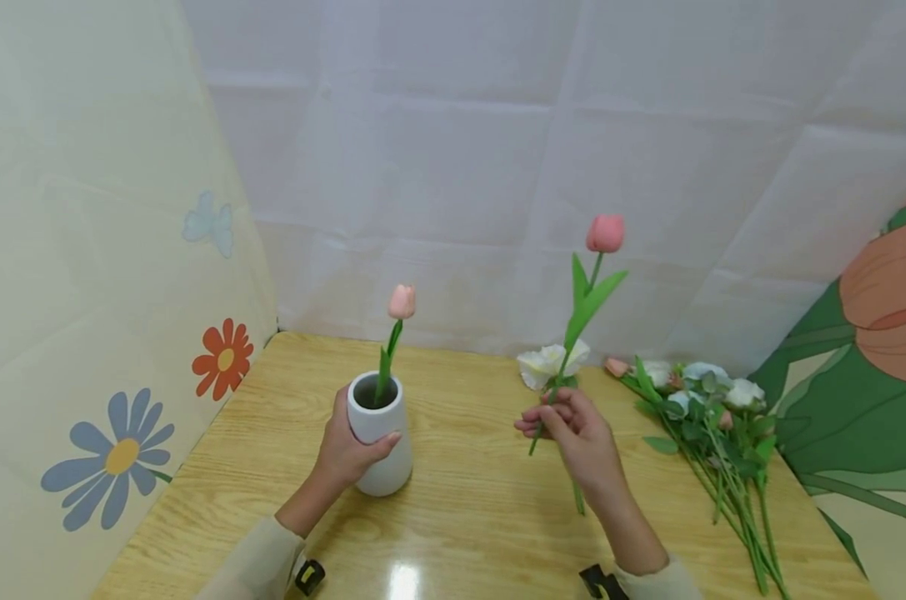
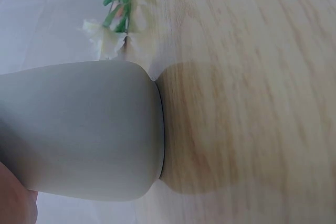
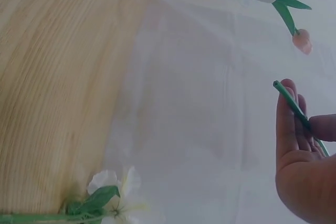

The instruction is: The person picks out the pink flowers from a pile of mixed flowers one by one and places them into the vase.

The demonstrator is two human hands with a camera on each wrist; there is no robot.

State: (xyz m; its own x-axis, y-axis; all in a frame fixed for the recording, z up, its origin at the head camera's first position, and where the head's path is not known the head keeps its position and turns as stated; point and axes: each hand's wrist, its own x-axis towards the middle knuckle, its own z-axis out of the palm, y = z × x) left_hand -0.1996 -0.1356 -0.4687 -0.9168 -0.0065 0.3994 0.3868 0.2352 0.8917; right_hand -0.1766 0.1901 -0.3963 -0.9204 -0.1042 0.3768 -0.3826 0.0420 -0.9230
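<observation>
My left hand grips a white vase around its side; the vase stands upright on the table. A pale pink tulip rises from the vase's mouth, leaning slightly right. Off to the right, my right hand pinches the green stem of a darker pink tulip between thumb and fingers. That bloom points up, above the table, and the stem's cut end sticks out past the fingers in the right wrist view. In the left wrist view the vase's base meets the wood.
A white flower lies on the wooden table behind the right hand. Further right is a pile of flowers with long green stems. A pale cloth hangs behind the table; a flower-printed sheet borders it at left.
</observation>
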